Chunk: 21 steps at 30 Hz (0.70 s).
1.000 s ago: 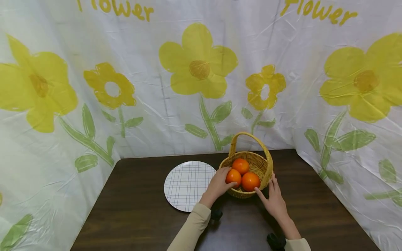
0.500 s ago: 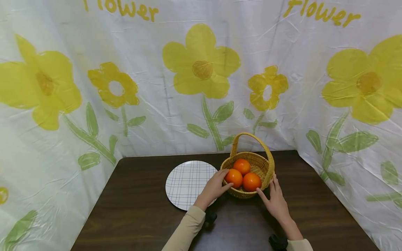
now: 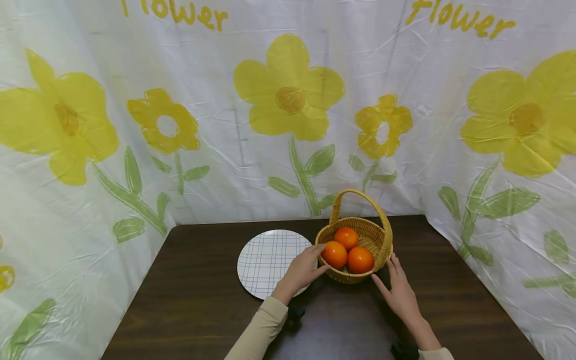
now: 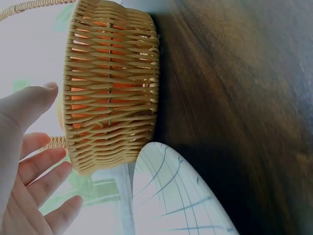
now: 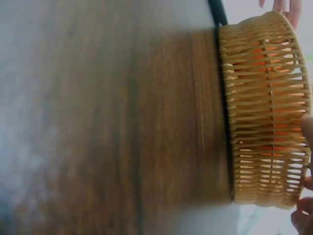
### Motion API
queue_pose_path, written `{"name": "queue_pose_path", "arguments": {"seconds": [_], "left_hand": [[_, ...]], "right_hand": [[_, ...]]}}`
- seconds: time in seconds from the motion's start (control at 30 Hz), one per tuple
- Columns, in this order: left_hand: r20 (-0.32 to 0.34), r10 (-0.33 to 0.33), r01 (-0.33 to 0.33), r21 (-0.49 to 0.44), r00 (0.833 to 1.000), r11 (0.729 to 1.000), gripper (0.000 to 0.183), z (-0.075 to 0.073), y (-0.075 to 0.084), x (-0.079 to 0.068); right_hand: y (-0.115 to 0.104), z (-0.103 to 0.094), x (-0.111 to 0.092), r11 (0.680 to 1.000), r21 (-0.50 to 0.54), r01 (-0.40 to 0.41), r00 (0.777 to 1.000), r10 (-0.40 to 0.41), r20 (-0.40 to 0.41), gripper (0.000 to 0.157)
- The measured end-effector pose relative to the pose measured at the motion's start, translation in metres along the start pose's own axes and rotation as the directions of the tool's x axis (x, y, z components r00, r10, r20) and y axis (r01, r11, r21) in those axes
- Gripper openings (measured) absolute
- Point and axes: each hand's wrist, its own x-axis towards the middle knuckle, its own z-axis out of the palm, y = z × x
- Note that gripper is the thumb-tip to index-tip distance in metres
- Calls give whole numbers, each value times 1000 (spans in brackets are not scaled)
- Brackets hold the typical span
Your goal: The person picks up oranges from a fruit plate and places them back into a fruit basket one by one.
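Observation:
A yellow wicker basket with a tall arched handle stands on the table. Three shiny orange round fruits sit inside it: a left one, a back one and a right one. My left hand is at the basket's left rim, thumb and fingers spread, nothing in its grasp. Seen in the left wrist view, those fingers are relaxed beside the rim. Along the basket's right side lies my right hand, fingers extended and thumb near the front rim; it is mostly cut off in the right wrist view.
Left of the basket lies a round white plate with a blue grid pattern, its right part beneath my left hand and wrist. The dark wooden table ends at a white curtain printed with yellow flowers.
My left hand has drawn back left from the left fruit to the basket's rim. The right hand has slid slightly down and outward. The fruits stay in the basket.

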Motion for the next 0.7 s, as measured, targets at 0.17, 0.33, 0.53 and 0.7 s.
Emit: {"name": "queue_pose_path", "arguments": {"seconds": [0.17,0.33,0.53,0.7], "left_hand": [[4,2,-2,13,1000,1000,58,-1,-3,-3],[-7,28,-27,29,1000,999,58,0,-5,-9],[-29,54,-53,47,998,997,57,-3,-8,-14],[-35,62,-61,36,997,998,57,-7,-11,-15]], "right_hand": [[0,-1,-1,999,-20,41,999,-41,-20,70],[-4,-2,-4,997,-45,62,998,-62,-14,70],[-11,-7,-8,993,-86,87,996,-87,-4,69],[-15,-12,-9,984,-140,105,994,-107,-4,65]]}}
